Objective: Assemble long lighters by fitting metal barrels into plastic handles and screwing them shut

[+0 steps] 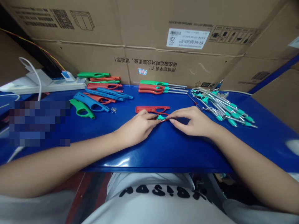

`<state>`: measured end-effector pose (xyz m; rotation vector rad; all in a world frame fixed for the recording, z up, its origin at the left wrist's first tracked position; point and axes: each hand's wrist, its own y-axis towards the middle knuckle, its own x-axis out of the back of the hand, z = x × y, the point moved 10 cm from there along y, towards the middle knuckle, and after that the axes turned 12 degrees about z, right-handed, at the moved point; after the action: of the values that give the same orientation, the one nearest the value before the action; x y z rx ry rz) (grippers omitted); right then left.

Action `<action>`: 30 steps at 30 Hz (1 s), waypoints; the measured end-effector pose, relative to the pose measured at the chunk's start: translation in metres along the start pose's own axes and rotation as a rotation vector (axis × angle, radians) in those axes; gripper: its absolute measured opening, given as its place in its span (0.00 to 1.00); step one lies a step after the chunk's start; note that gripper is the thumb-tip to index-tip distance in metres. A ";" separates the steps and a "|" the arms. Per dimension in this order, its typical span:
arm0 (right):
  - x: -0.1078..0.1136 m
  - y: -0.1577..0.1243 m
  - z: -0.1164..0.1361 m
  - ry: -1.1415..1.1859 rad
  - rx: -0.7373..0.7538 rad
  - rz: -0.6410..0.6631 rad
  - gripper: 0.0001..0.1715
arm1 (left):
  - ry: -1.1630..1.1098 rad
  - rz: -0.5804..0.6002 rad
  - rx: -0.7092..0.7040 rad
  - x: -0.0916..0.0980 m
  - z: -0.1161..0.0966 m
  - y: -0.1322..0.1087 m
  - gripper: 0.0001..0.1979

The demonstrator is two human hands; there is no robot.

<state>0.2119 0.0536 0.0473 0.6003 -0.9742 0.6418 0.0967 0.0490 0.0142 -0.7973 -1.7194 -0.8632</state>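
Between the fingertips: teal trigger piece [161,117], pinched by left hand [137,127] and right hand [193,122], both closed on it | just beyond the fingers: red shell half [151,109] lay flat, long axis left-right, nozzle end unclear | left hand nearer its middle | farther left: loose shells [93,101] | farther right: rod parts [221,107]

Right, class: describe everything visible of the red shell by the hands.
The red shell looks like moulded plastic: a long, flat half-handle with a loop opening. It lies on the blue table, running left to right. The left hand and right hand meet at its near edge, on a small teal piece.
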 end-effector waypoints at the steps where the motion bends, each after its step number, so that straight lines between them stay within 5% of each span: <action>1: -0.001 0.000 0.000 -0.004 0.002 0.010 0.12 | 0.002 -0.003 -0.003 0.000 0.000 0.000 0.18; 30: -0.001 0.002 -0.017 0.108 -0.119 0.023 0.12 | 0.017 -0.026 -0.041 0.003 -0.003 0.000 0.18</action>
<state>0.2192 0.0667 0.0394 0.4454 -0.9126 0.6251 0.0972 0.0464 0.0174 -0.7943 -1.7048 -0.9232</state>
